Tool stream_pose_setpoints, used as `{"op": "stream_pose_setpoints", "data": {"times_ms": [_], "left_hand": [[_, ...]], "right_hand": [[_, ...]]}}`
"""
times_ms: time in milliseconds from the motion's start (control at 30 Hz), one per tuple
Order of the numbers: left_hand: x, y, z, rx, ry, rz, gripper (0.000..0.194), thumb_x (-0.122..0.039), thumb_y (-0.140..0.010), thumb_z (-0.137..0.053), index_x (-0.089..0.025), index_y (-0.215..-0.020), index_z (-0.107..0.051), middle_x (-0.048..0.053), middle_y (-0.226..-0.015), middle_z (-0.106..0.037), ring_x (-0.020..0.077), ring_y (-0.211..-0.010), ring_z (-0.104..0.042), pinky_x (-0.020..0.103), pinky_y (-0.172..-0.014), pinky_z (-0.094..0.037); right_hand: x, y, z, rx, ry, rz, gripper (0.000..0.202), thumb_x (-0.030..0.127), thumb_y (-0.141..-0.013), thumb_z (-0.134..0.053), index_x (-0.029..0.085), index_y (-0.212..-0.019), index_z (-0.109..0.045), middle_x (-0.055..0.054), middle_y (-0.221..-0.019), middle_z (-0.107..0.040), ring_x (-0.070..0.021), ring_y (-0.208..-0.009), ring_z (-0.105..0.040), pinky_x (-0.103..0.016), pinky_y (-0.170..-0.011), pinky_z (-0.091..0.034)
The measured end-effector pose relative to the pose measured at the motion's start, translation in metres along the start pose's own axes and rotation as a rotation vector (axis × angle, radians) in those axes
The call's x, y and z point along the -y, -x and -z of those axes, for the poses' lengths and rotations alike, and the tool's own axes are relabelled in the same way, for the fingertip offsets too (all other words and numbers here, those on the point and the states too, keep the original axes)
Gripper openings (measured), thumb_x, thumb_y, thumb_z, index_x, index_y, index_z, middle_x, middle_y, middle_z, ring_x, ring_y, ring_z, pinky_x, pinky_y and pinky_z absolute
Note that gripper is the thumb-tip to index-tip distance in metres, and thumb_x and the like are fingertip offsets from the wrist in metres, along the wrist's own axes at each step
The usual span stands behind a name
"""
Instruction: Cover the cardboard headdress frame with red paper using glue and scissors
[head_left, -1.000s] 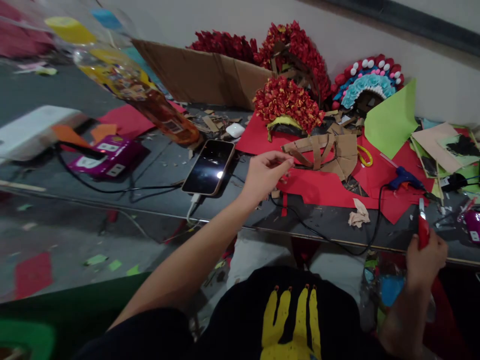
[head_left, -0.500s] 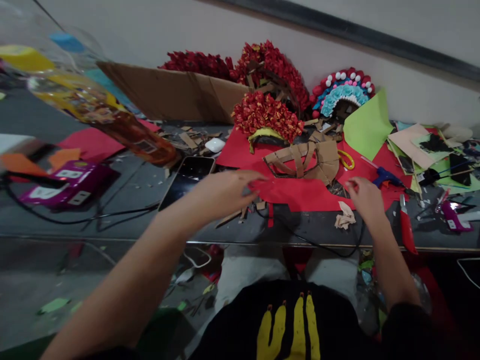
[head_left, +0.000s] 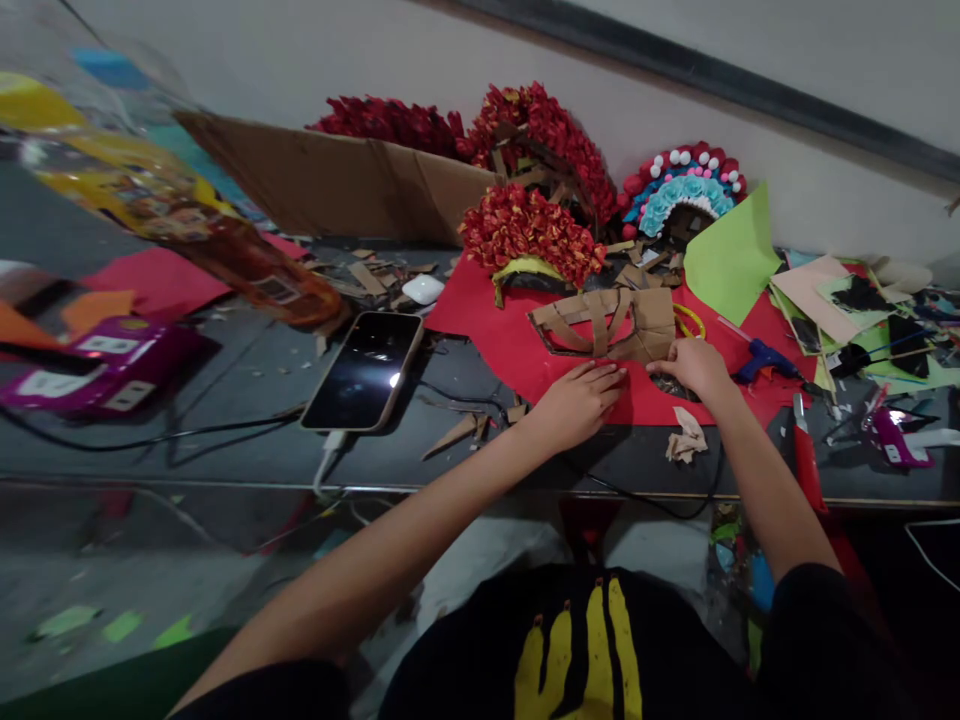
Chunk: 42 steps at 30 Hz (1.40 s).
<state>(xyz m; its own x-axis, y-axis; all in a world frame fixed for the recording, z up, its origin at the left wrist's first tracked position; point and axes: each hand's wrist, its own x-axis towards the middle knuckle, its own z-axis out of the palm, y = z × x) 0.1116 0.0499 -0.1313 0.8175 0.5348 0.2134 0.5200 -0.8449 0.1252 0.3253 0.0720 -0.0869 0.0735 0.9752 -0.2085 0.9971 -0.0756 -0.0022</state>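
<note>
My left hand (head_left: pixel 581 400) lies palm down on the red paper (head_left: pixel 495 340), its fingers stretched out just below a cardboard frame (head_left: pixel 652 318). The frame is brown, with curved strips on its left and a solid panel on its right. My right hand (head_left: pixel 697 368) has its fingers pinched at the panel's lower right corner; the fingertips are partly hidden. A yellow ring (head_left: pixel 691 318), perhaps a tape roll, sits just behind that hand. Beside it rests a blue glue gun (head_left: pixel 766 362). A crumpled beige scrap (head_left: pixel 685 436) lies below my right wrist.
Red-flowered arches (head_left: pixel 532 235) and a blue-and-red beaded arch (head_left: pixel 686 190) stand at the back. A tilted bottle (head_left: pixel 262 270), a plugged-in phone (head_left: pixel 365 370) and a purple power strip (head_left: pixel 112 365) are left. A red-handled cutter (head_left: pixel 806 460) lies near the front edge, right.
My left hand has moved right, from above the phone's side onto the red paper by the frame. My right hand has moved left and forward to the frame's corner.
</note>
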Motion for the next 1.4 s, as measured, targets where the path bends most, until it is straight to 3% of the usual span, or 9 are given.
{"op": "stream_pose_setpoints", "data": {"times_ms": [267,367,500,767,900,1067,1167,1267,1400], "left_hand": [[0.001,-0.001,-0.002,-0.005,0.032,0.007,0.035,-0.020,-0.088,-0.041,-0.016,-0.117,-0.061,0.010,-0.133,-0.055,0.0224,-0.126,-0.046,0.040,-0.106,-0.033],[0.000,-0.001,-0.001,-0.007,0.034,0.009,0.035,-0.020,-0.087,-0.042,-0.015,-0.116,-0.061,0.010,-0.133,-0.055,0.0230,-0.125,-0.047,0.040,-0.107,-0.033],[-0.001,0.000,-0.002,-0.008,0.041,0.014,0.036,-0.020,-0.087,-0.042,-0.014,-0.117,-0.061,0.010,-0.132,-0.055,0.0235,-0.126,-0.047,0.041,-0.107,-0.033],[-0.001,-0.001,0.000,0.020,0.015,-0.003,0.036,-0.020,-0.088,-0.040,-0.014,-0.117,-0.060,0.010,-0.133,-0.054,0.0227,-0.125,-0.048,0.040,-0.106,-0.033],[-0.002,-0.002,0.000,0.015,-0.028,-0.005,0.034,-0.020,-0.088,-0.040,-0.014,-0.115,-0.061,0.010,-0.133,-0.054,0.0225,-0.124,-0.048,0.039,-0.104,-0.034],[-0.002,-0.002,-0.002,0.015,-0.057,-0.020,0.035,-0.021,-0.089,-0.040,-0.014,-0.116,-0.061,0.009,-0.134,-0.053,0.0224,-0.124,-0.047,0.039,-0.105,-0.034],[-0.002,0.000,-0.003,0.000,-0.054,-0.029,0.035,-0.021,-0.090,-0.040,-0.013,-0.116,-0.061,0.010,-0.133,-0.054,0.0236,-0.125,-0.047,0.040,-0.105,-0.034],[-0.002,0.001,-0.002,-0.011,-0.049,-0.024,0.035,-0.020,-0.089,-0.040,-0.012,-0.116,-0.061,0.010,-0.131,-0.056,0.0241,-0.124,-0.047,0.040,-0.104,-0.035],[0.000,0.001,-0.003,-0.032,-0.038,-0.025,0.035,-0.021,-0.089,-0.041,-0.013,-0.116,-0.062,0.010,-0.131,-0.056,0.0233,-0.123,-0.049,0.040,-0.103,-0.036]], "right_hand": [[-0.008,0.000,0.002,0.044,-0.023,0.089,0.034,0.048,-0.085,-0.053,0.018,-0.086,-0.069,-0.010,-0.089,-0.071,-0.0194,-0.082,-0.063,-0.025,-0.064,-0.039],[-0.001,0.002,0.006,0.046,-0.004,0.045,0.052,0.059,-0.086,-0.043,0.015,-0.088,-0.070,-0.015,-0.092,-0.070,-0.0223,-0.085,-0.064,-0.028,-0.068,-0.042],[0.010,0.001,0.006,0.013,0.050,-0.052,0.071,0.073,-0.074,-0.046,0.009,-0.095,-0.068,-0.022,-0.093,-0.067,-0.0298,-0.090,-0.063,-0.033,-0.069,-0.045],[-0.006,-0.008,-0.004,0.080,-0.029,0.026,0.027,0.042,-0.081,-0.061,0.017,-0.087,-0.070,-0.011,-0.091,-0.071,-0.0206,-0.085,-0.064,-0.026,-0.064,-0.041],[-0.009,-0.006,-0.002,0.094,-0.049,0.053,0.018,0.030,-0.083,-0.058,0.018,-0.089,-0.070,-0.008,-0.093,-0.071,-0.0169,-0.083,-0.064,-0.023,-0.062,-0.038],[-0.005,-0.005,0.006,0.171,-0.047,0.058,0.024,0.034,-0.084,-0.055,0.017,-0.089,-0.071,-0.010,-0.090,-0.072,-0.0183,-0.080,-0.065,-0.024,-0.059,-0.038],[0.000,-0.008,0.009,0.194,-0.043,0.023,0.042,0.052,-0.082,-0.052,0.015,-0.087,-0.071,-0.013,-0.087,-0.071,-0.0232,-0.082,-0.065,-0.026,-0.060,-0.040],[0.005,-0.011,0.006,0.120,-0.020,-0.066,0.057,0.065,-0.073,-0.057,0.013,-0.092,-0.070,-0.017,-0.090,-0.070,-0.0291,-0.088,-0.065,-0.030,-0.063,-0.043],[0.006,-0.013,-0.001,0.112,-0.039,-0.071,0.045,0.056,-0.072,-0.065,0.014,-0.088,-0.071,-0.016,-0.090,-0.071,-0.0279,-0.088,-0.065,-0.030,-0.065,-0.044]]}}
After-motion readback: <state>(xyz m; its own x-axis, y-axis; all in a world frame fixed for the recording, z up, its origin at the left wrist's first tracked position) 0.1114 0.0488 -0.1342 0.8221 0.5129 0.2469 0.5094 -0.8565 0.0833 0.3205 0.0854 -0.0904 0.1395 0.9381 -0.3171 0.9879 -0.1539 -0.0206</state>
